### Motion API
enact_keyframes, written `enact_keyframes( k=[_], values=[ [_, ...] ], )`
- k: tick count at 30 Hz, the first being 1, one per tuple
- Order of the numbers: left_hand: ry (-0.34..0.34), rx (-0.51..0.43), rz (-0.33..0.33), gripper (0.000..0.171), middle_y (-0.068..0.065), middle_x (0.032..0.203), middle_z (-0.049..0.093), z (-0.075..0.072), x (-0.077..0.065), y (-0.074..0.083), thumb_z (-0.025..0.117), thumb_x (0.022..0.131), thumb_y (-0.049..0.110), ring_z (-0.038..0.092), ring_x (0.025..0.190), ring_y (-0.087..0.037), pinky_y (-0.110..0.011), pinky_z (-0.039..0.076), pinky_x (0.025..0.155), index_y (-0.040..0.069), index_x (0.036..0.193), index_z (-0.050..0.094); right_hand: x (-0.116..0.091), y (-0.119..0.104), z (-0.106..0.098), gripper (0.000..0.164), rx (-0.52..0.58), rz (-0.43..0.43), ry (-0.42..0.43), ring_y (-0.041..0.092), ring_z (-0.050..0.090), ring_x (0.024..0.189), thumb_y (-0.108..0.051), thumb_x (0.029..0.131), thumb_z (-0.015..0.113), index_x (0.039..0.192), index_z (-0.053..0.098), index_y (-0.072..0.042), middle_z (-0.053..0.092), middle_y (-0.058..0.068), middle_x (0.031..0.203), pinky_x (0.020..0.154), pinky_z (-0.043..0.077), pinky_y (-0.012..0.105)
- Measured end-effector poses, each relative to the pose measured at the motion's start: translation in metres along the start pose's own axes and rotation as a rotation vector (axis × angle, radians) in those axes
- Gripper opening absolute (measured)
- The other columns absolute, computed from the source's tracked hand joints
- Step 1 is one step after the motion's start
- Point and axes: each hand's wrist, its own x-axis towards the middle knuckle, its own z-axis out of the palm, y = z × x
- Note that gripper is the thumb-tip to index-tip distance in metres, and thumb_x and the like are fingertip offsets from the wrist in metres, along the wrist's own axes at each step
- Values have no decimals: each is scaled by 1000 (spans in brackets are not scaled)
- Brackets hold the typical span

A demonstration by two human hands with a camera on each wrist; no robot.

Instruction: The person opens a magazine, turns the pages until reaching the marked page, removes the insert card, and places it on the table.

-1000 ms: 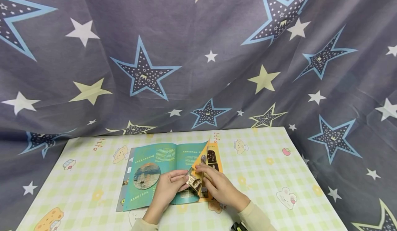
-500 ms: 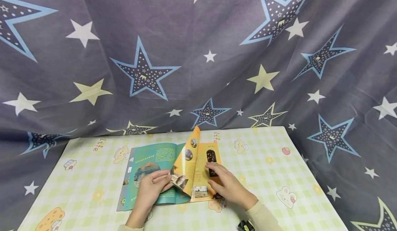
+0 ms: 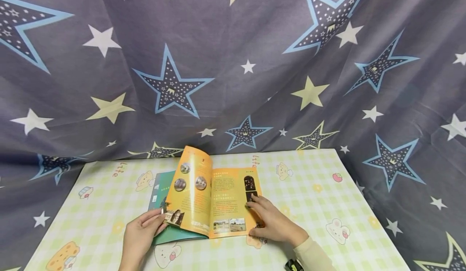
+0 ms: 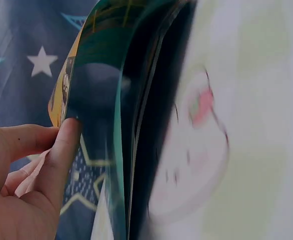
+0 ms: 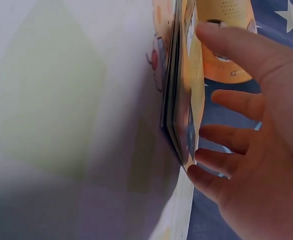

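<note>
A magazine lies spread on the table, its right page orange with small photos. One orange page stands raised and curved over the teal left page. By its lower outer corner my left hand pinches that raised page; the left wrist view shows thumb and finger on its edge, teal side facing the camera. My right hand rests at the right page's outer edge, fingers spread. In the right wrist view those fingers touch the page side and grip nothing.
A green-and-white checked cloth with cartoon prints covers the table. Behind and to the right hangs a dark star-patterned curtain. Near the right forearm, at the bottom edge, sits a small black object.
My left hand has carried the page from the right side across to the left, uncovering the orange right page. My right hand has let go of the page and moved slightly right.
</note>
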Motion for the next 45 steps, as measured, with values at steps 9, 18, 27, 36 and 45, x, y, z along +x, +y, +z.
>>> enact_keyframes(
  k=[9,18,27,36,45],
  values=[
    [77,200,-12,35,-11,95,76,-23,-4,-10,70,94,10,73,75,-12,-24,63,70,-7,124,65,-1,3,4,83,-82,14,-58,41,19,147,-47,85,79,152,42,-14,24,18,162,114,34,62],
    [67,396,-7,41,-7,93,76,-36,-6,-17,73,92,20,71,75,-10,-21,62,66,-6,124,66,-2,4,3,71,-85,19,-54,41,24,146,-44,88,78,146,50,-15,28,16,160,114,34,63],
    [50,479,-16,47,-5,97,76,-40,-6,-18,75,90,32,69,99,-30,-65,40,104,0,124,68,-3,6,-7,49,-29,-44,-80,38,36,141,-42,95,69,135,62,-13,43,13,153,114,36,60],
    [33,481,-3,46,-3,99,76,-42,-7,-17,71,94,34,70,84,-12,-55,52,95,1,126,67,-2,8,-14,31,74,-68,-36,26,55,126,-29,104,59,128,67,-11,63,4,133,109,47,46],
    [50,477,25,56,-6,105,75,-43,-8,-11,70,93,46,72,88,-15,-55,49,99,3,129,66,0,9,-16,29,101,0,172,15,61,115,-28,101,64,124,69,-12,68,-4,121,101,53,42]
  ],
)
